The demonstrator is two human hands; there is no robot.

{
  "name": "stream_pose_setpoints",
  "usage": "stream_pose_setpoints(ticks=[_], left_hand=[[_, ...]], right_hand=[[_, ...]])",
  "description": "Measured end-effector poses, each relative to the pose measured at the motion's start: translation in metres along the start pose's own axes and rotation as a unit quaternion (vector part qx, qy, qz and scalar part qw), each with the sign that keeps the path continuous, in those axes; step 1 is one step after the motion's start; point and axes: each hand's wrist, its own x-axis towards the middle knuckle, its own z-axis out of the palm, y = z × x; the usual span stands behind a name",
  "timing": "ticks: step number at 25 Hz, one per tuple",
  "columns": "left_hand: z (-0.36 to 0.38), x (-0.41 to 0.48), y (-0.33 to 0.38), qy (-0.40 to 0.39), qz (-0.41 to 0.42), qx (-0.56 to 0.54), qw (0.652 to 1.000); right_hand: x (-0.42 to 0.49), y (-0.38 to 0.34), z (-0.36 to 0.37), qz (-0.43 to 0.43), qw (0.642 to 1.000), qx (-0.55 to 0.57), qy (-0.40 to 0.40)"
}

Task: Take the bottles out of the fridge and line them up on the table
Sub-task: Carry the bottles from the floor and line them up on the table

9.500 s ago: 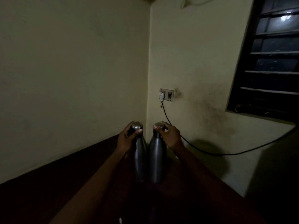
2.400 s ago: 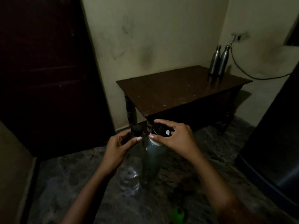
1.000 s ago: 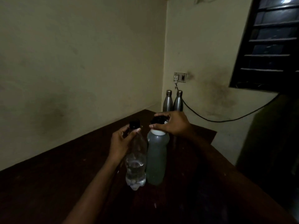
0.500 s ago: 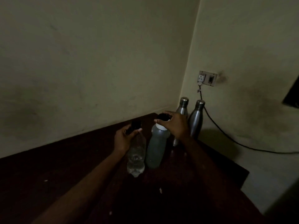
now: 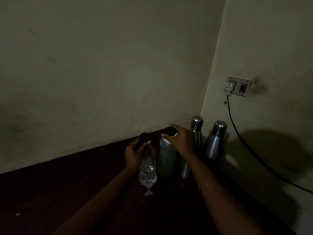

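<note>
My left hand [image 5: 134, 152] grips the neck of a clear plastic bottle [image 5: 148, 173] with a black cap; it holds a little water and stands low over the dark wooden table [image 5: 67, 184]. My right hand [image 5: 180, 141] is closed over the black cap of a grey translucent bottle [image 5: 166, 160] just to the right of it. Two steel bottles stand at the table's far corner: one [image 5: 194, 133] right behind my right hand, the other [image 5: 214, 143] further right. Whether the two held bottles touch the table is hard to tell in the dim light.
Two cream walls meet in a corner behind the bottles. A wall socket [image 5: 238, 86] with a plugged-in black cable [image 5: 240, 138] sits on the right wall; the cable runs down to the right. The table's right edge lies past the steel bottles.
Both hands have carried the clear and grey bottles further toward the corner and lower, ending beside the two steel bottles. My view has come closer to the table.
</note>
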Motion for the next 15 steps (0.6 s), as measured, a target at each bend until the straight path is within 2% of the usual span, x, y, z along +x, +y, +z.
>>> stream_pose_setpoints(ticks=[6, 10, 15], left_hand=[[0.025, 0.029, -0.011, -0.015, 0.016, 0.066, 0.998], [0.022, 0.051, -0.012, -0.082, 0.034, 0.122, 0.989], [0.018, 0.054, -0.012, -0.099, 0.012, 0.152, 0.983]], right_hand=[[0.025, 0.022, 0.017, -0.002, 0.999, 0.032, -0.017], [0.032, 0.027, 0.020, -0.001, 0.997, 0.077, -0.025], [0.019, 0.030, 0.024, 0.000, 0.992, 0.120, 0.026]])
